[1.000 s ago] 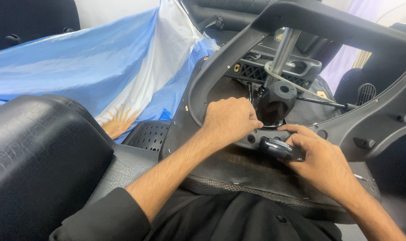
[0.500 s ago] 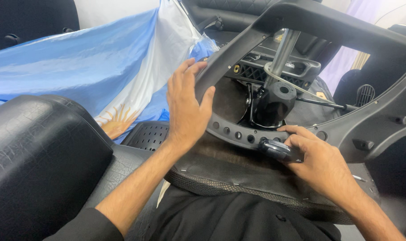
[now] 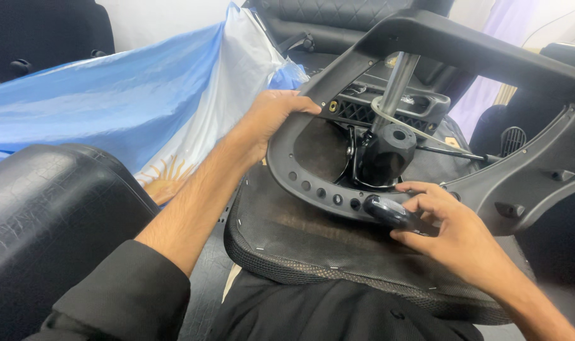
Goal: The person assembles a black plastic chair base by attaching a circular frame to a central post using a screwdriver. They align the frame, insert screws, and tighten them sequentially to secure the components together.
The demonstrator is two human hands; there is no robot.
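Black plastic frame: the chair's dark grey mounting frame [image 3: 300,180] curves in a loop over the upturned seat, its row of holes facing the person; its long arms run up and away to the right.
Left hand: the left hand [image 3: 272,120] is clasped over the upper left bend of the frame, fingers curled onto its top edge, thumb side toward the cloth.
Right hand: the right hand [image 3: 452,230] is closed around a short black tool handle [image 3: 392,211], whose tip sits at the lower rim of the frame, by the holes.
Which is nearer: the right hand is the one at the holes; the left grips the frame further up and to the left, well apart from the tool.
Handle axis: it lies slanted, from the palm at lower right up-left toward the rim.
Centre parts: a black knob-like hub [image 3: 388,155] on a metal gas-lift column [image 3: 398,85] stands inside the loop, just above the tool.
Surface: the mesh-edged seat underside [image 3: 287,243] lies across the person's lap, stapled along its rim.
Room: a light-blue and white cloth with a sun emblem [image 3: 136,101] is draped at left; a black padded cushion [image 3: 41,215] sits near left; more dark chair parts fill the back.
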